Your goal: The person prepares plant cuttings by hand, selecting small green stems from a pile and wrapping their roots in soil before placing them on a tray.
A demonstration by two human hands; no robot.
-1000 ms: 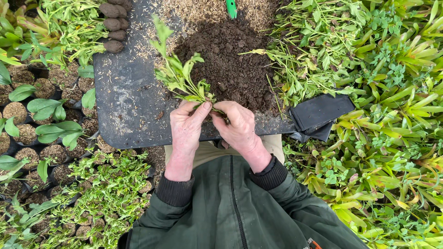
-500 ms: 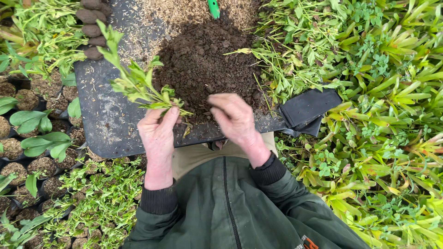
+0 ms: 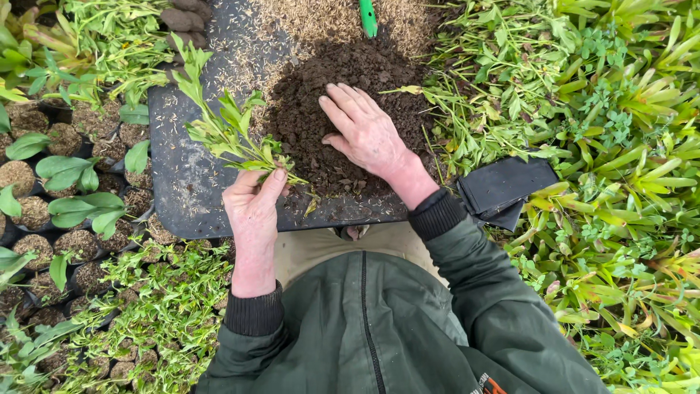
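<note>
I see a black tray across my lap, bearing a dark soil heap. My right hand lies spread flat on the soil, gripping nothing. My left hand pinches a leafy green cutting by its base, over the tray's near edge.

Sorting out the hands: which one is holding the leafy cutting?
The left hand pinches the cutting; the right hand lies flat on the soil heap.

right hand moved onto soil
</note>
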